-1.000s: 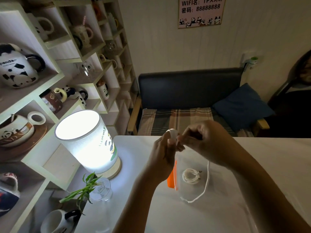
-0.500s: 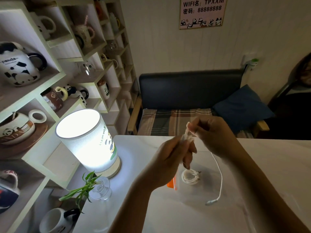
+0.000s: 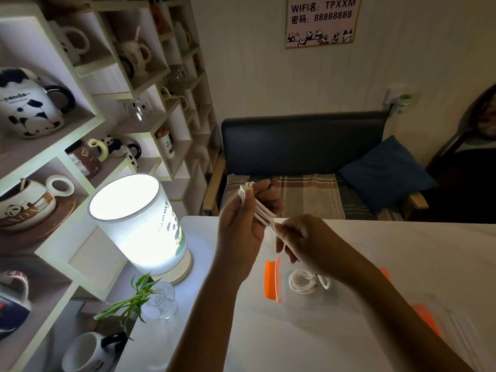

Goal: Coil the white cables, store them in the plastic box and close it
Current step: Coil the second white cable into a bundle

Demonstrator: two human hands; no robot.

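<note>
At nine o'clock from the person stands a white shelf unit crowded with panda mugs. Just inward of it, at about ten o'clock, a lit cylindrical lamp glows on the tabletop, and at its foot, near eight o'clock, a small glass vase holds a green sprig.

The left hand is raised above the far edge of the tabletop at roughly eleven o'clock, fingers curled, thumb pressing a bundle of white cable against them; a few looped strands show at the top of the grip. From there the strands run taut down toward one o'clock into the right hand, whose thumb and fingertips pinch them. Both hands are off the surface.

Straight below the right hand, at twelve o'clock on the tabletop, sits the clear plastic box with an orange latch on its left side. Inside it lies a coiled cable, flat on the bottom. Toward three o'clock, partly behind the right forearm, lies a clear lid with an orange clip, off the box.

Beyond the tabletop at twelve to one o'clock is a dark bench with a plaid seat and a blue cushion, and a WiFi sign hangs on the wall above.
</note>
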